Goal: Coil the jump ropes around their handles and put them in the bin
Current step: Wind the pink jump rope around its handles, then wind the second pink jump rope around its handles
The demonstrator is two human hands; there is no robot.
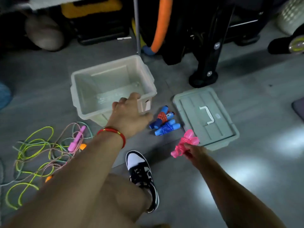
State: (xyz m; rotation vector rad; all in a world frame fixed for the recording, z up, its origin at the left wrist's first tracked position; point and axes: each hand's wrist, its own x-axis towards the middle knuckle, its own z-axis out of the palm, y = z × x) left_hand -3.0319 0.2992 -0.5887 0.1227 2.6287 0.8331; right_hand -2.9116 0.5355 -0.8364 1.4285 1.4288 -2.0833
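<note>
- Jump ropes are in 3 states on the grey floor: 2 blue-handled bundles (165, 123) lie coiled between the bin (92, 89) and its grey lid (185, 102), 1 pink bundle (185, 143) is in the right hand, and a loose tangle of yellow-green and pink-striped cords (32, 155) lies at the left, well apart from the bin.
- Nothing is visible inside the bin, so I judge that no rope is put away yet.
- Risk 1 — the pink bundle may unwind. The right hand (192, 151) pinches it only at its lower end, so the free coils can slip off the handles when it is carried or dropped in.
- Risk 2 — the bin may tip or slide. The left hand (130, 111) is at the near right corner of the rim, and a pull there could drag the light bin over the floor toward the blue bundles.
- Risk 3 — the shoe (141, 176) is near the loose cords; a step to the left could catch and knot them more.
- Left arm reaches forward, almost straight, with a red bracelet (113, 131) on the wrist. Its fingers curl over the rim corner, but whether they really grip it I cannot tell.
- Right arm is bent, and the hand holds the pink bundle low above the floor, just before the lid.
</note>
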